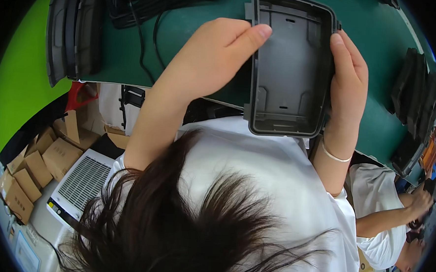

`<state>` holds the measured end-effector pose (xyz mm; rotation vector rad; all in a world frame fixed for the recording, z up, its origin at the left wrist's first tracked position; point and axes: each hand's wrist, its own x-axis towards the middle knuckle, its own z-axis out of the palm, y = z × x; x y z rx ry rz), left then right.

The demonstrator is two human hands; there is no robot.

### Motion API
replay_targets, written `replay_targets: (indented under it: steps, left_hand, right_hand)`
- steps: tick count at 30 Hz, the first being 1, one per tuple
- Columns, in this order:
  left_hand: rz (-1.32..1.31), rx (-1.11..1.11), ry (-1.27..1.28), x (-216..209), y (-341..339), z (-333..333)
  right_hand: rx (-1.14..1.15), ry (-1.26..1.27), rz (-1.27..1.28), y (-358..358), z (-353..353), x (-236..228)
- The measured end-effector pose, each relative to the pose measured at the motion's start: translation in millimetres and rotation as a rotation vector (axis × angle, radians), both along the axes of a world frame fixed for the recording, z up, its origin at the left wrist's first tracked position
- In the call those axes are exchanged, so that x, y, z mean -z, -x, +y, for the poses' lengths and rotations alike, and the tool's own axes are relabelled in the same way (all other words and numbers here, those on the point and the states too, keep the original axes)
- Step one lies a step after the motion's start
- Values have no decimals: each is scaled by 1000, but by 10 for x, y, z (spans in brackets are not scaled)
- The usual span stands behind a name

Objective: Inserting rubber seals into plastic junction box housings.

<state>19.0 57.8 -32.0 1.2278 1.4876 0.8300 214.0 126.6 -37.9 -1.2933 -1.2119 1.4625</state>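
Observation:
Between my two hands is a dark grey plastic housing (289, 71), a deep rectangular tray with a raised rim, its hollow side facing up. My left hand (230, 45) grips its left wall, thumb over the rim and the other fingers hidden behind. On the opposite side my right hand (348, 69) holds the upper right wall, thumb against the rim. The housing's lower end reaches past the near edge of the green table (202, 51). Inside it I see moulded ribs and two small slots; nothing lies in it.
Dark plastic shells (75, 32) stand at the far left, and more dark parts (412, 92) lie at the right. A bundle of black cable (161, 5) rests at the back. Cardboard boxes (61, 157) and a white grilled appliance (85, 181) are below left. Another person (381, 213) sits at right.

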Motion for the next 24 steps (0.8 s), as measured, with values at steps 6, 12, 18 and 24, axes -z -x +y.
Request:
replay_targets:
  steps: [6, 12, 18, 24]
  left_hand:
    - [-6, -132, 70, -224, -87, -150]
    - [164, -34, 2, -215, -90, -141]
    - [62, -104, 26, -107, -64, -174]
    - [127, -7, 20, -215, -70, -357]
  right_hand:
    - [-314, 304, 181, -247, -87, -158]
    - [-241, 63, -200, -3, -253, -184]
    - [-268, 417, 236, -227, -94, -143]
    - [-290, -64, -264, 20, -428, -173]
